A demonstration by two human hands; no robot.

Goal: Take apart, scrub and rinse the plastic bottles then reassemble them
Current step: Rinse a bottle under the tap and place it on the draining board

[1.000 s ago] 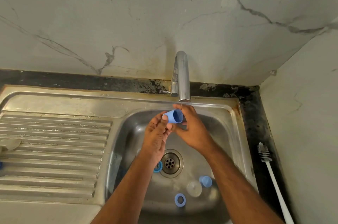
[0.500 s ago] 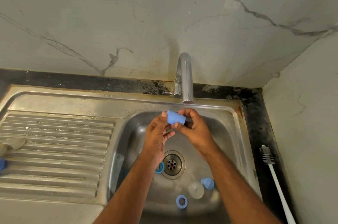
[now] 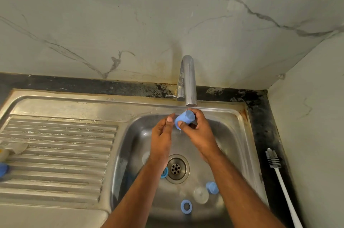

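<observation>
I see a light blue cap (image 3: 183, 118) just under the chrome faucet (image 3: 188, 80). Below the faucet, the steel sink (image 3: 134, 134) holds blue rings (image 3: 186, 206). Right of it lies a white bottle brush (image 3: 283, 183). Grey-veined pale marble wall (image 3: 130, 22) behind.

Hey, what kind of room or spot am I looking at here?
Most likely a home kitchen sink corner. A steel sink with a ribbed draining board sits under a chrome tap, against marble-look wall tiles, and a bottle brush lies on the dark counter beside it.
</observation>
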